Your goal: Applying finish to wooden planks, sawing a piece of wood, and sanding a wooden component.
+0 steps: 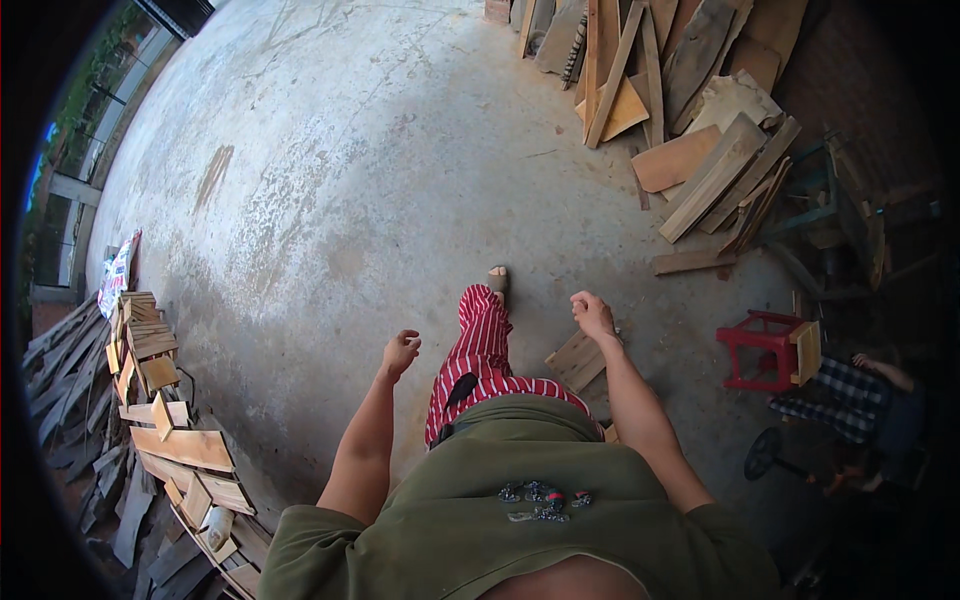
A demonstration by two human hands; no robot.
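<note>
My left hand (400,352) hangs over the concrete floor (280,200), empty, its fingers loosely bent and open. My right hand (592,315) is held a little further forward, also empty with fingers slightly curled and open. Between my hands, my striped trouser leg (478,330) and sandalled foot (497,280) show. Beside my right forearm, some short boards (577,357) lie on the floor, partly hidden by my arm and body.
Stacked boards (180,445) line the left, dark slats (70,385) behind them. Planks and offcuts (710,175) are heaped at upper right. A red plastic stool (760,350) stands at right, near a seated person (860,405) in plaid and a dark round-topped object (762,450).
</note>
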